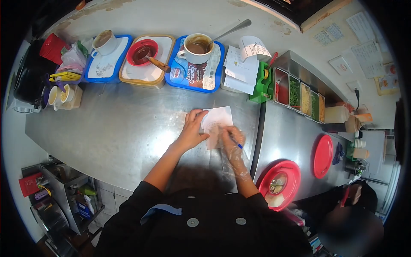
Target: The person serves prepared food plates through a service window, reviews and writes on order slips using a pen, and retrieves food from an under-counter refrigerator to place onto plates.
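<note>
A small white paper (219, 115) lies on the steel counter in front of me. My left hand (192, 130) is bare and rests at the paper's left edge, thumb and fingers apart, touching it. My right hand (232, 141), in a clear plastic glove, is closed round a blue pen (236, 143) over the right part of the paper. The pen's tip is hidden by the fingers.
Tubs with lids (195, 73) line the back, bearing a mug (198, 48) and a red bowl (142, 52). Metal food trays (294, 92) stand at right, above red plates (291, 171). Another person (353, 214) is at lower right.
</note>
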`<state>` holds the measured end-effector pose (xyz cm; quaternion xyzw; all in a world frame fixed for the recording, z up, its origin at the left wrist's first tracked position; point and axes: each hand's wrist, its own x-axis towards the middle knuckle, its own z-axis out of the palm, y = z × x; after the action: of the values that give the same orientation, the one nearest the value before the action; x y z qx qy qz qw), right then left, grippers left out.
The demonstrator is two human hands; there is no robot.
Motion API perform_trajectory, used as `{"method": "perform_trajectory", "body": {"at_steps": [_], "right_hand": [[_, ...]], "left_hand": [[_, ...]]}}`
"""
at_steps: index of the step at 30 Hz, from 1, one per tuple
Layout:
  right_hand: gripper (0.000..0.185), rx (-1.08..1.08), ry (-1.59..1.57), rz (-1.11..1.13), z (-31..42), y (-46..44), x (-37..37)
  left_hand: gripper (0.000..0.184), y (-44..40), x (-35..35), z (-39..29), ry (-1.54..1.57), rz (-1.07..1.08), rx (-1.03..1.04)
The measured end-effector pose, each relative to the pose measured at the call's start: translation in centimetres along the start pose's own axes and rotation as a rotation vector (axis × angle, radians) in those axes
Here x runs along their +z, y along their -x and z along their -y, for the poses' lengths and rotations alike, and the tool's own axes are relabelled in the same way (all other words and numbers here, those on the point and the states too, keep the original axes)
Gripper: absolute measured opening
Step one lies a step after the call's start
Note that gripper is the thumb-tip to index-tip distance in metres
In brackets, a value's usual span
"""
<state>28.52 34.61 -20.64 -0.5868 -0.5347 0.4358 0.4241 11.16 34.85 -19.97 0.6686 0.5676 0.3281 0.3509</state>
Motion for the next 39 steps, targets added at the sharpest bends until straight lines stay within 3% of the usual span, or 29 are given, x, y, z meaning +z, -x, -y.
{"method": "perform_trajectory", "body": {"at_steps": [1,8,15,18,19,20,22,23,25,26,28,30,32,34,36,38,39], "right_hand": [[0.008,-0.096,0.081,-0.029,0.3,-0.3,-0.8],[0.006,-0.246,0.078,-0.035,-0.3,-2.5,-2.1],[0.005,-0.181,0.358,0.126,2.6,-4.4,-5.7],[0.006,-0.259,0.162,-0.144,3.7,-9.2,-8.1],[0.007,-0.125,-0.088,-0.200,7.0,-10.5,-8.5],[0.007,-0.149,-0.100,-0.222,7.7,-12.6,-9.2],[0.010,-0.434,0.136,-0.279,8.3,-17.0,-10.9],[0.010,-0.451,0.124,-0.296,8.5,-18.9,-10.9],[0.007,-0.119,0.181,-0.161,8.1,-23.1,-10.5],[0.007,-0.149,0.164,-0.175,6.6,-24.9,-10.3],[0.025,-0.560,1.111,-0.386,3.1,-27.7,-10.1],[0.034,-0.940,1.595,-0.398,2.8,-28.3,-9.9],[0.036,-0.120,0.620,-0.174,8.7,-25.8,-9.7],[0.034,-0.419,0.900,-0.179,6.8,-25.3,-10.9],[0.025,-0.431,0.773,-0.354,7.4,-22.1,-11.3],[0.025,-0.510,0.672,-0.272,10.8,-17.0,-11.9],[0.024,-0.577,0.642,-0.291,10.4,-15.1,-12.0]], "left_hand": [[0.074,0.0,0.0,0.1,0.003,-0.001,0.000],[0.066,0.0,0.2,0.3,0.010,0.043,-0.006],[0.068,0.1,0.6,0.6,-0.058,-0.023,0.047],[0.062,0.0,1.5,-0.2,0.148,-0.134,0.053],[0.058,0.2,1.6,-1.0,0.178,-0.165,0.032],[0.053,-0.2,1.5,-2.0,-0.016,-0.339,0.200],[0.046,-0.1,1.0,-4.7,0.203,-0.305,0.002],[0.046,0.0,0.5,-5.5,0.192,-0.306,0.027],[0.040,-0.5,-0.8,-6.7,0.146,-0.269,0.123],[0.036,-0.6,-1.6,-7.6,0.146,-0.283,0.158],[0.035,-0.3,-3.0,-8.2,0.092,-0.270,0.188],[0.034,-0.4,-4.8,-8.3,-0.002,-0.362,0.381],[0.034,-0.8,-8.6,-9.8,-0.060,-0.401,0.441],[0.035,0.0,-12.8,-11.1,-0.169,-0.403,0.545],[0.035,-0.3,-19.3,-13.9,-0.357,-0.411,0.730],[0.035,-0.6,-26.2,-18.7,-0.532,-0.440,0.883],[0.034,-0.5,-29.1,-21.7,-0.647,-0.606,0.926]]}}
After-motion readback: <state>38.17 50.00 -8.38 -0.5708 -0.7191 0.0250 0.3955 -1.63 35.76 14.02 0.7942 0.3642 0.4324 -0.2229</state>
